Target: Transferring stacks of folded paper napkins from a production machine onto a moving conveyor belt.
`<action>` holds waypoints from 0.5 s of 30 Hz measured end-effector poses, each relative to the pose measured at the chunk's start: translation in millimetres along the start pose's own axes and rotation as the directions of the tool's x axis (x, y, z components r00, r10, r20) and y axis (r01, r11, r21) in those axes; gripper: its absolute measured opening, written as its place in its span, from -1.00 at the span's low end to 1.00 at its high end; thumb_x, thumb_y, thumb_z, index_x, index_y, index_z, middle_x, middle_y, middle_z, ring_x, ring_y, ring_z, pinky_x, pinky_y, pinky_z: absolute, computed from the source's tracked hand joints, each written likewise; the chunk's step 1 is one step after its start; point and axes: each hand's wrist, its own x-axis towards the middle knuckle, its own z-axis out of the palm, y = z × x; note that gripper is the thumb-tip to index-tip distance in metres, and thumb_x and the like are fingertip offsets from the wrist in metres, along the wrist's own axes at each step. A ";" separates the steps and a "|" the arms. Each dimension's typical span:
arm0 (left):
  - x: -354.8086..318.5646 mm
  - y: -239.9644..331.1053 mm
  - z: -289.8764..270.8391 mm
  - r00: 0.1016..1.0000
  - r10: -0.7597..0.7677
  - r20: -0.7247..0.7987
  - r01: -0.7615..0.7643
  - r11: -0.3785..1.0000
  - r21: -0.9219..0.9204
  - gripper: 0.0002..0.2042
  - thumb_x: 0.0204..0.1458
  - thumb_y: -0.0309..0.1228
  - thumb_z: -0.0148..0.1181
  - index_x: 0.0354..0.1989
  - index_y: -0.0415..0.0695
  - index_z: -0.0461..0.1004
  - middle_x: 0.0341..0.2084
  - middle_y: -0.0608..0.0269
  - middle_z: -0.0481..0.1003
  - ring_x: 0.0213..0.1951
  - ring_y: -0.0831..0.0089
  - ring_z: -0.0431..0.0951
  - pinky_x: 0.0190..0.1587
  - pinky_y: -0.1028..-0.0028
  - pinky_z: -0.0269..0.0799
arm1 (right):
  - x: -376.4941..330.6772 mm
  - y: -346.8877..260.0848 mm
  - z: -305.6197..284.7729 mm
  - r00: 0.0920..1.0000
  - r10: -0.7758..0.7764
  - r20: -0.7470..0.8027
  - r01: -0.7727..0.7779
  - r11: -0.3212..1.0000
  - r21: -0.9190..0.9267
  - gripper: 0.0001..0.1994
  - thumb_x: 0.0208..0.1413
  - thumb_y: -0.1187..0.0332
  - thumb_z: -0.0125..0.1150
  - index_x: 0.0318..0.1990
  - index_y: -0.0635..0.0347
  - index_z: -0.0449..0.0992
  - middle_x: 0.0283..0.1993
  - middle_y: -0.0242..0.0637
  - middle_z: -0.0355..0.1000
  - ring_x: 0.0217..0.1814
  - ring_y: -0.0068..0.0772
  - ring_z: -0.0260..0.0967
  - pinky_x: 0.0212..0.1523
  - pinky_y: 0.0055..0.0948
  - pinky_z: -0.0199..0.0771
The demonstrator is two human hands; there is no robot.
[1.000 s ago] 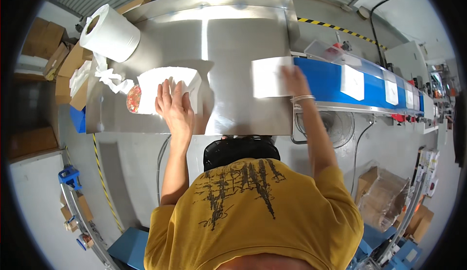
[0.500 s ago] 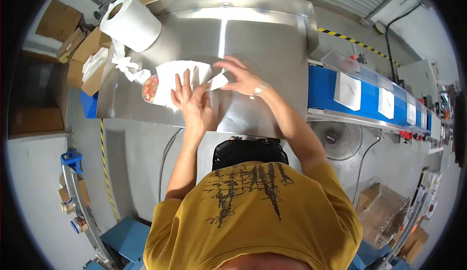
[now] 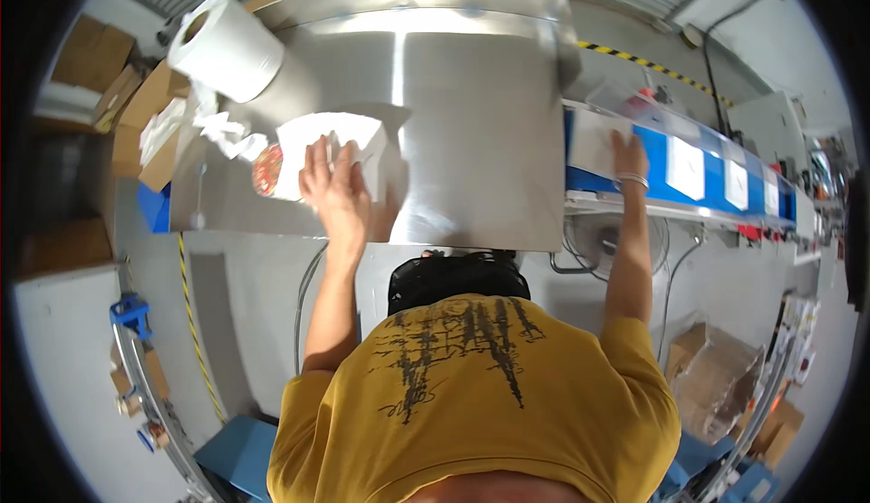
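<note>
My left hand point(image 3: 337, 193) lies with fingers spread on a white paper-like piece point(image 3: 367, 131) on the steel table point(image 3: 480, 131). I cannot tell whether that piece is one sheet or several. A red-patterned, rounded item point(image 3: 266, 171) shows at its left edge. Out to the right, my right hand point(image 3: 629, 160) reaches over the blue conveyor belt point(image 3: 650, 143), at the right edge of a flat white piece point(image 3: 594, 140) on the belt's near end. Motion smears its fingers, so their grip is unclear. A pale band circles my right wrist.
A big white paper roll point(image 3: 227, 50) stands at the table's far left, crumpled white strips point(image 3: 227, 133) beside it. Cardboard boxes point(image 3: 140, 118) are further left. More white pieces point(image 3: 686, 169) lie along the belt, under a clear guard. A fan point(image 3: 607, 240) is below the conveyor.
My right hand has gone from beside my left hand on the table to the conveyor on the right. A white piece now lies at the belt's near end. The belt's other pieces have shifted right.
</note>
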 end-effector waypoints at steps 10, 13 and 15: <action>-1.4 7.2 -4.0 0.998 -0.018 0.061 0.024 0.996 -0.091 -0.73 -0.15 -0.58 0.18 -0.24 0.01 0.56 0.24 0.12 0.17 0.33 -0.02 -0.05 0.26 -0.11 -0.31 | -168.3 -264.8 42.6 0.386 -0.869 0.309 0.543 0.485 0.686 -0.41 -0.09 0.26 0.33 0.16 0.00 0.29 0.26 -0.15 0.15 0.35 -0.12 -0.03 0.24 -0.16 0.15; 3.9 6.2 -8.5 0.995 -0.037 0.087 0.043 0.997 -0.060 -0.58 -0.09 -0.37 0.24 0.02 -0.04 0.42 0.29 -0.02 0.05 0.35 -0.07 -0.17 0.26 -0.16 -0.35 | -162.7 -274.6 68.8 0.292 -0.934 0.207 0.686 0.355 0.635 -0.43 -0.04 0.24 0.31 0.16 0.08 0.28 0.27 -0.08 0.13 0.38 -0.13 -0.06 0.20 -0.18 0.21; 6.1 -4.9 -4.5 0.998 -0.042 0.054 0.040 0.998 0.044 -0.41 -0.03 -0.21 0.21 0.19 -0.12 0.22 0.27 -0.12 0.04 0.35 -0.08 -0.17 0.25 -0.15 -0.32 | -156.8 -256.9 69.5 0.357 -0.773 0.524 0.032 0.571 0.821 -0.54 0.07 0.13 0.22 0.04 0.24 0.36 0.15 -0.11 0.29 0.20 -0.32 0.22 0.09 -0.40 0.30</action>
